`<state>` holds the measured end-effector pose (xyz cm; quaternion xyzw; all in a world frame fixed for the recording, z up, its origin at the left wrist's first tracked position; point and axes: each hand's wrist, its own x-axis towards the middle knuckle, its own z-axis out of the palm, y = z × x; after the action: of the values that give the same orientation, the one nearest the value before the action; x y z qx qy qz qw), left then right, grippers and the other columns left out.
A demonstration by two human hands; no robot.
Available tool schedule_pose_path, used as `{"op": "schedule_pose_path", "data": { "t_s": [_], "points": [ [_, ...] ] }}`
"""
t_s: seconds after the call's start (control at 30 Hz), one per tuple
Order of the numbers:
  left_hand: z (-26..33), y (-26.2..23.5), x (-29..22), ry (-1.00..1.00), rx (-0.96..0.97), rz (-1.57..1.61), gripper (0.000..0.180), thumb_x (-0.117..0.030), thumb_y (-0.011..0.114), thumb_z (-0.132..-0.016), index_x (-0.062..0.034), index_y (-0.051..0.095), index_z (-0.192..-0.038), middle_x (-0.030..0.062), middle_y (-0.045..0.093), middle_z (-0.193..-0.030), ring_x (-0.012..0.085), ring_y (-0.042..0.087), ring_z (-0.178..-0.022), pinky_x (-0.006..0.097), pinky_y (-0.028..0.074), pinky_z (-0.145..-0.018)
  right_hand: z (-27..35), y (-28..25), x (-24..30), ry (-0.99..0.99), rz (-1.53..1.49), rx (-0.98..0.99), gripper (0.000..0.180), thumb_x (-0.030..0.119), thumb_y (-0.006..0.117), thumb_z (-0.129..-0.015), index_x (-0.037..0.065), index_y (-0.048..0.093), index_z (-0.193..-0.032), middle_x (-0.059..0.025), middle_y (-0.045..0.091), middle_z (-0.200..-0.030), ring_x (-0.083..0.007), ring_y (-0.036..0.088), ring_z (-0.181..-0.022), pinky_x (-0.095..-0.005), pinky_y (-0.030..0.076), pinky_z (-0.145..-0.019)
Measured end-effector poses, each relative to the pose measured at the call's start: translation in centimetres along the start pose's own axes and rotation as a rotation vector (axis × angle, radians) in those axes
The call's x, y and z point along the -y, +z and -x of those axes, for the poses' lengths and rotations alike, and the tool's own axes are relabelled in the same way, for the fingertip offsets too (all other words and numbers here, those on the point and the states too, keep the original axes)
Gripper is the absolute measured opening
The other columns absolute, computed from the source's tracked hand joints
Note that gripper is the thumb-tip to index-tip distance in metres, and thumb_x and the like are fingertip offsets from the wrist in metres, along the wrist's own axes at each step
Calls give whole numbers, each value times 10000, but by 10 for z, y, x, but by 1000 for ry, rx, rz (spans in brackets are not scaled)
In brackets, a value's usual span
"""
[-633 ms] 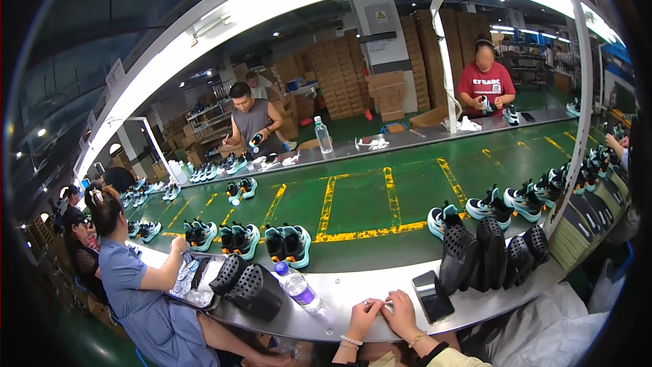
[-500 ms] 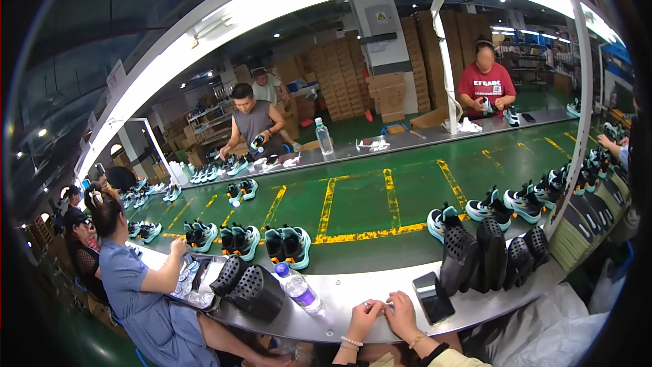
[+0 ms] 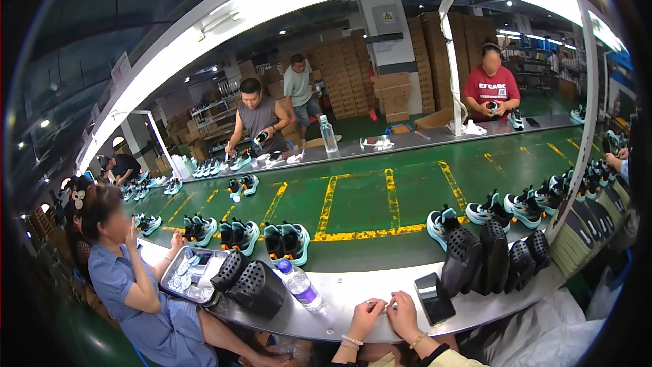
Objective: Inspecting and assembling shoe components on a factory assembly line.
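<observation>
Resting over the metal ledge, my left hand (image 3: 367, 319) and my right hand (image 3: 402, 317) are close together, fingertips bent inward and pinched. Whatever lies between the fingers, if anything, is too small to make out. Just right of my right hand lies a black smartphone (image 3: 435, 298). A clear bottle with a blue cap and purple label (image 3: 301, 288) stands to the left of my left hand. Beyond the bottle, black shoe-shaped pieces with round holes (image 3: 257, 291) lean together; several similar black pieces (image 3: 464, 258) stand behind the phone.
A green conveyor belt (image 3: 360, 197) with yellow marks runs past the metal ledge (image 3: 380, 277). Pairs of black and turquoise sneakers (image 3: 286, 242) line its near side. At left, a co-worker in blue (image 3: 129, 278) sits beside a tray (image 3: 178, 289). Co-workers handle shoes across the belt.
My hands stay nearly in place. The co-worker in blue has leaned back and raised a hand to the face. A person behind the far bench now stands upright.
</observation>
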<state>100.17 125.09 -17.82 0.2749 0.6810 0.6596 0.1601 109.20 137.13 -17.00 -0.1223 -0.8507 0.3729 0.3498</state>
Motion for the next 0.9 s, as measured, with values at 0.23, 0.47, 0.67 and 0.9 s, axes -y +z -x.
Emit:
{"op": "schedule_pose_path", "data": {
  "t_s": [0.23, 0.47, 0.67, 0.9],
  "points": [
    [-2, 6, 6, 16, 16, -2, 221, -156, 640, -964, 46, 716, -1011, 87, 742, -879, 104, 671, -825, 258, 531, -752, -2, -7, 0, 3, -1, 0, 144, 44, 671, -802, 18, 559, -888, -214, 630, -1143, -428, 537, -1177, -486, 419, -1021],
    [-2, 12, -2, -10, 17, -9, 217, -149, 643, -963, 50, 713, -1009, 85, 741, -879, 97, 669, -826, 253, 531, -751, -3, -11, -5, 4, -10, 10, 152, 51, 671, -812, 19, 557, -909, -209, 634, -1136, -430, 539, -1168, -489, 422, -1010],
    [-1, 17, -4, -2, 32, 13, 218, -149, 646, -961, 53, 712, -1011, 86, 742, -888, 101, 677, -834, 254, 534, -751, -5, -15, -5, -1, -17, -6, 154, 26, 663, -795, 28, 541, -889, -198, 636, -1115, -417, 548, -1130, -475, 433, -979],
    [-5, 20, 5, -9, 29, 20, 226, -157, 644, -963, 54, 713, -1011, 85, 742, -892, 102, 673, -829, 255, 533, -750, -6, -18, -7, -32, 4, -46, 162, -11, 648, -767, 35, 524, -860, -190, 641, -1093, -408, 555, -1102, -468, 442, -947]
  ]
}}
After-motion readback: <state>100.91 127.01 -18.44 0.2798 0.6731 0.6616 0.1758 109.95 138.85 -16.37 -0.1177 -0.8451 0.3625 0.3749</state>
